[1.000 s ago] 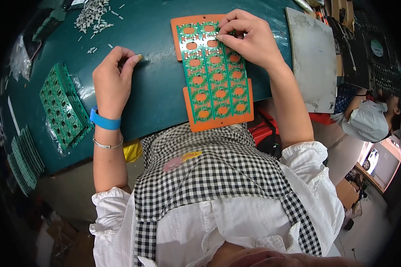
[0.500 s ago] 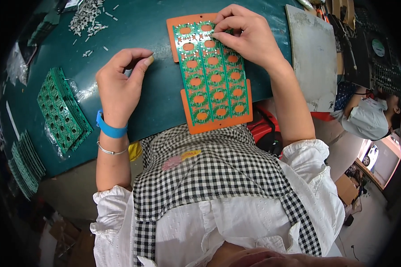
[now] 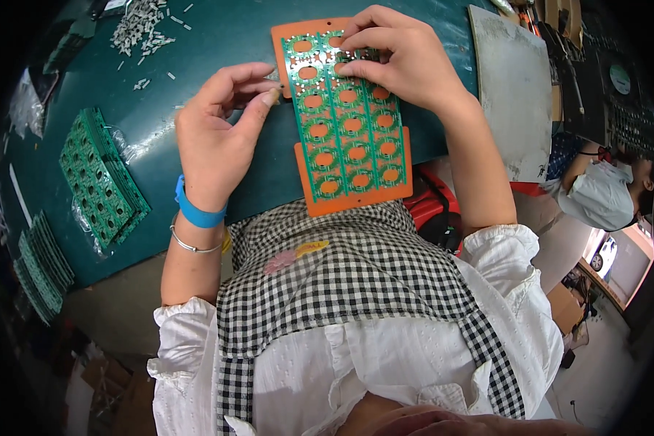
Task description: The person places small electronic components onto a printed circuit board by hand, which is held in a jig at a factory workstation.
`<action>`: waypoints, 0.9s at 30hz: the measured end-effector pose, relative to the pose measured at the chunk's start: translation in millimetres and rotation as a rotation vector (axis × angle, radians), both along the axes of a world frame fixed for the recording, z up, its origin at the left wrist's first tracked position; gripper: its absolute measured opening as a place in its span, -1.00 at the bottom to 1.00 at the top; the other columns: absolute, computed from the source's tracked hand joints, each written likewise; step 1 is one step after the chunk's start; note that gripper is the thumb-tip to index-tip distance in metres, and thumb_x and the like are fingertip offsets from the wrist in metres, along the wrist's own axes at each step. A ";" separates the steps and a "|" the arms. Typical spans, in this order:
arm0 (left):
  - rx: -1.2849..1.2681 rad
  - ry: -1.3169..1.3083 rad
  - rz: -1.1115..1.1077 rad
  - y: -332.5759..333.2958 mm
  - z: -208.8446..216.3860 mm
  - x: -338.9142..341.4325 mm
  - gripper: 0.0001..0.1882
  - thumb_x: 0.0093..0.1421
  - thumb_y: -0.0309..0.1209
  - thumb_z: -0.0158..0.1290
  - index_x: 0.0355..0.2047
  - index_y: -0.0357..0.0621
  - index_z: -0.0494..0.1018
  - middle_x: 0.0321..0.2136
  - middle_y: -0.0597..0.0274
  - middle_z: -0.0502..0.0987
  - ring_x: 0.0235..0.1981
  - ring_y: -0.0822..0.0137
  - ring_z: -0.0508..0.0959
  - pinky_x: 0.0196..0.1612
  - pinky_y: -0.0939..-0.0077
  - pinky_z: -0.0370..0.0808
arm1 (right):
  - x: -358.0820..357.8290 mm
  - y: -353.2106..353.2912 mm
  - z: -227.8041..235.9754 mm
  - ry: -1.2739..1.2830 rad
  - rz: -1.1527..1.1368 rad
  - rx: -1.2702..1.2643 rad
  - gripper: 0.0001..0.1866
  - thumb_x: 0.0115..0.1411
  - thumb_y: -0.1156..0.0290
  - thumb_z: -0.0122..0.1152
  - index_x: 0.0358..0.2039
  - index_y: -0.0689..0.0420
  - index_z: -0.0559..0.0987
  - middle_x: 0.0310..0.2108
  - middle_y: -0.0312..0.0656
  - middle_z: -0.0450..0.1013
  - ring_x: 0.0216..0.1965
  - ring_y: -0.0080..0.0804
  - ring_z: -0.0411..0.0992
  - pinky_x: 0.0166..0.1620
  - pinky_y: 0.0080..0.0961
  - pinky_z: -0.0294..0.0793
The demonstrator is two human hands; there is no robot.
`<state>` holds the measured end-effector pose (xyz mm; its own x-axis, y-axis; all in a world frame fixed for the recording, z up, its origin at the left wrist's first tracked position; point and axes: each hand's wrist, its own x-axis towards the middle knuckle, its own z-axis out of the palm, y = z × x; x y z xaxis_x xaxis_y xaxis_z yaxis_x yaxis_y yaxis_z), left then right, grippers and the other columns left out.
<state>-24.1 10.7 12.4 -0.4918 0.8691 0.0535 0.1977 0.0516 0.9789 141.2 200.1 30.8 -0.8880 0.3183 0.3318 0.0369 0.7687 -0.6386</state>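
Note:
A green circuit board panel [image 3: 333, 120] with rows of oval openings lies on an orange backing plate [image 3: 356, 205] near the table's front edge. Over the panel's far end is my right hand [image 3: 407, 62], fingers bent and thumb turned towards them at the middle column; anything between the tips is too small to make out. Beside the panel's left edge hovers my left hand [image 3: 221, 134], its thumb and fingertips drawn close together at the plate's upper left side. A tiny pale bit may sit between those tips, but I cannot name it.
Small pale parts [image 3: 139, 27] are heaped at the far left of the green table [image 3: 254, 43]. Stacked green boards [image 3: 98, 178] stand at left, with another stack [image 3: 43, 269] nearer. A grey board [image 3: 512, 94] lies at right. A person [image 3: 603, 192] sits beyond it.
My left hand has moved right and slightly away from me, up to the panel's edge. My right fingers have shifted slightly left, and their tips stand farther apart. The panel stays in place.

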 end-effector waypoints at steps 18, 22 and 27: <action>-0.323 0.939 0.171 -51.4 -23.4 -86.6 -0.86 0.08 -0.47 0.28 -0.33 -0.15 0.60 -0.39 0.23 0.56 -0.34 0.23 0.51 -0.25 0.44 0.45 | -9.4 14.8 -5.2 -0.261 -0.386 -0.667 -0.92 0.06 0.55 0.33 -0.41 0.28 0.63 -0.28 -0.09 0.51 -0.42 -0.36 0.55 -0.37 -0.45 0.53; -0.374 0.779 0.133 -53.8 -19.9 -91.1 -0.88 0.05 -0.47 0.27 -0.39 -0.18 0.56 -0.41 0.19 0.54 -0.35 0.14 0.49 -0.24 0.34 0.43 | -12.9 15.9 -11.6 -0.055 -0.221 -0.198 -0.96 0.10 0.58 0.29 -0.44 0.29 0.62 -0.39 -0.17 0.50 -0.53 -0.47 0.51 -0.52 -0.53 0.49; -0.399 0.791 0.073 -50.3 -20.9 -95.1 -0.85 0.05 -0.48 0.28 -0.38 -0.21 0.55 -0.44 0.18 0.54 -0.39 0.21 0.50 -0.27 0.37 0.45 | -14.2 13.3 -5.8 -0.176 -0.307 -0.350 -0.94 0.12 0.57 0.27 -0.47 0.28 0.61 -0.42 -0.18 0.49 -0.63 -0.48 0.49 -0.60 -0.55 0.45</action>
<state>-119.1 -39.6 -8.5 -0.4941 0.8635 0.1012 0.7914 0.3984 0.4636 127.0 213.4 25.0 -0.7686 0.6396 0.0123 0.3582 0.4462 -0.8201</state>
